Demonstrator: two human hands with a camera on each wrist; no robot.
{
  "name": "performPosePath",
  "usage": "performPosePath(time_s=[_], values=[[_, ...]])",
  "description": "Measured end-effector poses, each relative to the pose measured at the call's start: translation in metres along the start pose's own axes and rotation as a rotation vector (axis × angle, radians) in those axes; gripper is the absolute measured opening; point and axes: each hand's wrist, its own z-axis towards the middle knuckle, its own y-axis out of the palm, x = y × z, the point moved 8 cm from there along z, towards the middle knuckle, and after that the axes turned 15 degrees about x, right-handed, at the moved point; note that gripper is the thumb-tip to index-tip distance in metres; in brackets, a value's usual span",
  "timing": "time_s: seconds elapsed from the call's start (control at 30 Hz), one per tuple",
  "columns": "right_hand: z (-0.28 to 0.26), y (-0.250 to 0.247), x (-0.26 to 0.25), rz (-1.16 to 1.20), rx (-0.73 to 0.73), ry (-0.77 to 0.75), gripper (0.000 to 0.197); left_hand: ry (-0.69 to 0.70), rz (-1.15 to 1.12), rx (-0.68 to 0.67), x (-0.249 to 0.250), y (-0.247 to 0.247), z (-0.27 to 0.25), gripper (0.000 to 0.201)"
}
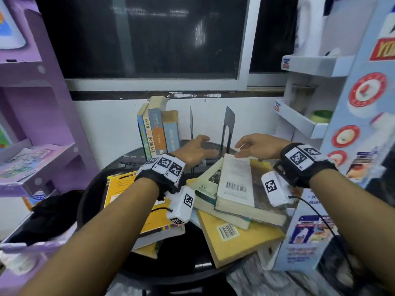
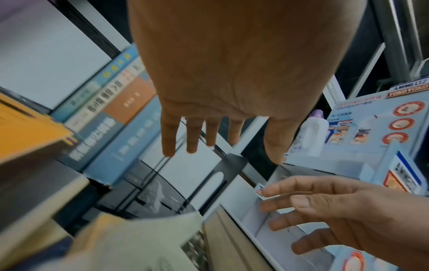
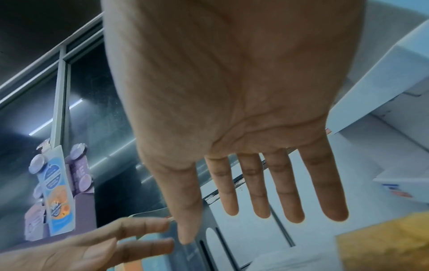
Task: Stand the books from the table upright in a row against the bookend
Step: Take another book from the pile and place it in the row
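Note:
Several books point(image 1: 157, 133) stand upright in a row at the back of the round black table point(image 1: 188, 253). To their right stand two dark metal bookends point(image 1: 227, 124), also seen as a dark bookend point(image 2: 228, 165) in the left wrist view. A loose pile of books point(image 1: 233, 189) lies flat on the table's front. My left hand point(image 1: 198, 149) hovers open above the far end of the pile, fingers straight, holding nothing. My right hand point(image 1: 254, 146) hovers open opposite it, above the white-covered top book point(image 1: 235, 182). Both palms point(image 3: 232, 91) are empty.
A purple shelf unit point(image 1: 32, 124) stands on the left. A white and blue display stand point(image 1: 342, 103) with trays and bottles sits close on the right. A yellow book point(image 1: 132, 201) lies under my left forearm. A dark window point(image 1: 149, 39) is behind.

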Motion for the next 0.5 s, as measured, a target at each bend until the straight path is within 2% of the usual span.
performPosePath(time_s=[0.2, 0.3, 0.5], values=[[-0.021, -0.011, 0.053, -0.052, -0.010, 0.119, 0.054, -0.107, 0.111, -0.172, 0.008, 0.045, -0.010, 0.066], [-0.031, -0.002, 0.074, -0.041, -0.061, 0.190, 0.067, -0.116, 0.220, -0.238, 0.013, 0.060, -0.016, 0.070], [-0.040, 0.018, 0.092, 0.072, -0.109, 0.292, 0.079, -0.197, 0.205, -0.230, 0.007, 0.074, -0.018, 0.079]])
